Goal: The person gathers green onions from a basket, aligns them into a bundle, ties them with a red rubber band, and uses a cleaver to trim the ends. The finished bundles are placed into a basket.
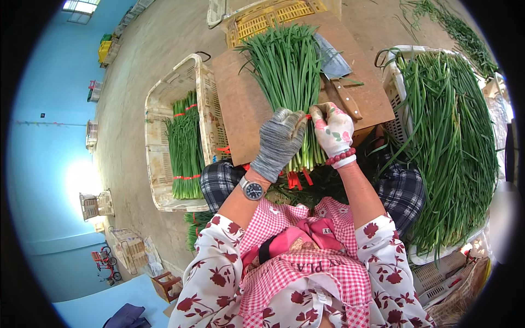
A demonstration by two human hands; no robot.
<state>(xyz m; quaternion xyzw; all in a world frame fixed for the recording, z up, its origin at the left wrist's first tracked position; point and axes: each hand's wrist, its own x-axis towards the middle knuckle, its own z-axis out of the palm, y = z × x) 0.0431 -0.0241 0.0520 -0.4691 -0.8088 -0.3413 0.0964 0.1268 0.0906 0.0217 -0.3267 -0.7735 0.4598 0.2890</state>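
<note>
A bunch of green garlic chives (289,67) lies on a brown board (242,110), its pale stem ends over the near edge. My left hand (283,137), in a grey knit glove, is closed at a red tie (308,117) around the stems. From the other side, my right hand (334,125), in a floral glove, has its fingers curled at the same tie; the fingertips are partly hidden. A cleaver (333,57) with a wooden handle lies on the board to the right of the bunch. Red strips (294,180) hang below the stems.
To the left, a white plastic crate (156,164) holds chive bunches (186,143) with red ties. A white crate (414,256) heaped with loose chives (451,143) stands to the right. Beyond the board is a yellow crate (266,18). Loose leaves (459,33) lie on the floor at top right.
</note>
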